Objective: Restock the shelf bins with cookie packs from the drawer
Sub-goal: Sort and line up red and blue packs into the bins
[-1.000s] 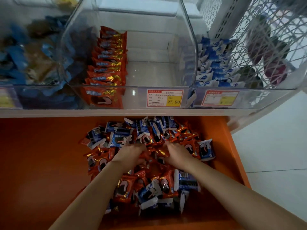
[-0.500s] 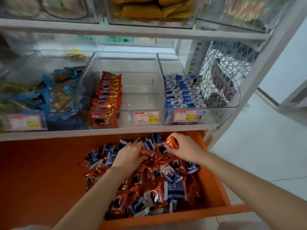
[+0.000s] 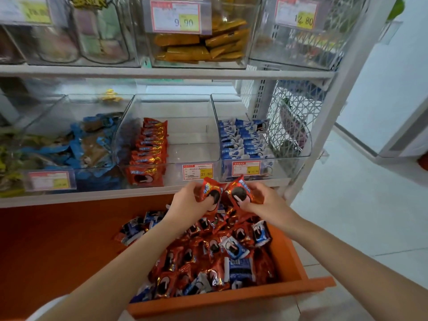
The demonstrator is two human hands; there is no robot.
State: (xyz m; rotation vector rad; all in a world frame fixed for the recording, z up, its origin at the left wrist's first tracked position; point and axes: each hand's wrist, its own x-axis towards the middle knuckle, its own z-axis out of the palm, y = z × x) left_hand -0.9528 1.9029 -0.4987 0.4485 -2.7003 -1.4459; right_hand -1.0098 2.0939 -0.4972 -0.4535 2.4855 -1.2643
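The open orange drawer (image 3: 231,300) holds a heap of red and blue cookie packs (image 3: 208,256). My left hand (image 3: 187,202) grips a red cookie pack (image 3: 209,191) above the heap. Right beside it my right hand (image 3: 264,201) grips another red cookie pack (image 3: 240,193). Both packs are held just below the front of the shelf. Straight above stands the clear middle bin (image 3: 192,144) with a row of red packs (image 3: 150,149) along its left side. The clear bin to its right (image 3: 291,154) holds blue packs (image 3: 243,140).
A left bin (image 3: 69,140) holds blue and brown snack bags. The upper shelf (image 3: 162,71) carries bins with yellow packs and price tags. A white wire side panel (image 3: 294,117) closes the shelf on the right. White floor tiles lie to the right.
Both hands have come up out of the drawer heap, each with a red pack, to the shelf's front edge. The view has tilted up and shows the upper shelf.
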